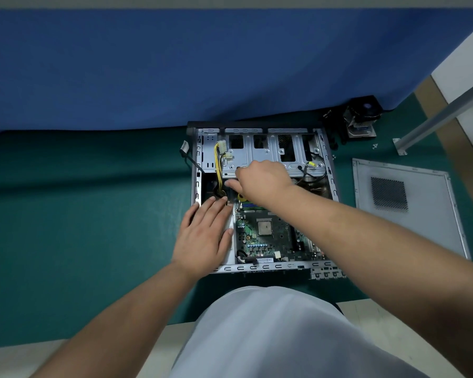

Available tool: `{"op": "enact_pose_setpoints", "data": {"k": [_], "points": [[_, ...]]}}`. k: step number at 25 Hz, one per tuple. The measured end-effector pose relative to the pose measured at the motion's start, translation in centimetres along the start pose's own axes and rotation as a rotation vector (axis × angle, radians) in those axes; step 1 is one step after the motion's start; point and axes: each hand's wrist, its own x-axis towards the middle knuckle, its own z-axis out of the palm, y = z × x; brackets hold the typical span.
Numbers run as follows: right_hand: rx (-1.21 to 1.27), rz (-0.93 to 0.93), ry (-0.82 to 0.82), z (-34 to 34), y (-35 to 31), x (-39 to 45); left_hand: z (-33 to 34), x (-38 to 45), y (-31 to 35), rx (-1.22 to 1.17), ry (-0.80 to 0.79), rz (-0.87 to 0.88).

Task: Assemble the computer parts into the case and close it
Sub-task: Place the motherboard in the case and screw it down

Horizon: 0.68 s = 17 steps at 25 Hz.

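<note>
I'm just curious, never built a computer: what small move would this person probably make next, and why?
Probably tuck the yellow cables aside. The right hand reaches into the case beside them, the left hand lies flat, steadying, and the cooler and side panel wait outside.

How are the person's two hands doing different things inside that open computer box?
The left hand lies flat with straight fingers on the near left part of the case; the right hand reaches farther in, fingers curled down among the cables. The left hand sits beside the circuit board; the right arm crosses above it. Whether the right hand grips anything is hidden. Both are bare and inside the case.
</note>
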Motion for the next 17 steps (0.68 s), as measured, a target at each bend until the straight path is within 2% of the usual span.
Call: {"op": "enact_pose_setpoints", "data": {"k": [2, 5, 7, 9, 11, 15, 17], "points": [[0.039, -0.033, -0.069, 0.0, 0.2, 0.2, -0.1, -0.2, -0.4, -0.035, -0.001, 0.035], [0.091, -0.234, -0.219, -0.6, 2.1, -0.4, -0.4, -1.1, -1.4, -0.044, -0.061, 0.163], [0.065, -0.215, -0.186, -0.5, 2.3, -0.4, -0.4, -1.5, -1.9, -0.015, -0.098, 0.229], [0.067, -0.1, -0.124, -0.5, 1.6, -0.1, -0.3, -1.7, -1.9, 0.007, -0.093, 0.218], [0.06, -0.034, -0.157, -0.5, 1.2, 0.2, -0.3, -1.6, -1.6, 0.041, -0.08, 0.203], [0.061, -0.207, -0.267, -1.2, 1.9, -0.1, -0.1, -1.7, -1.6, 0.069, -0.113, 0.213], [0.033, -0.212, -0.235, -1.0, 1.8, -0.5, -0.1, -1.5, -1.6, 0.079, -0.125, 0.209]]}}
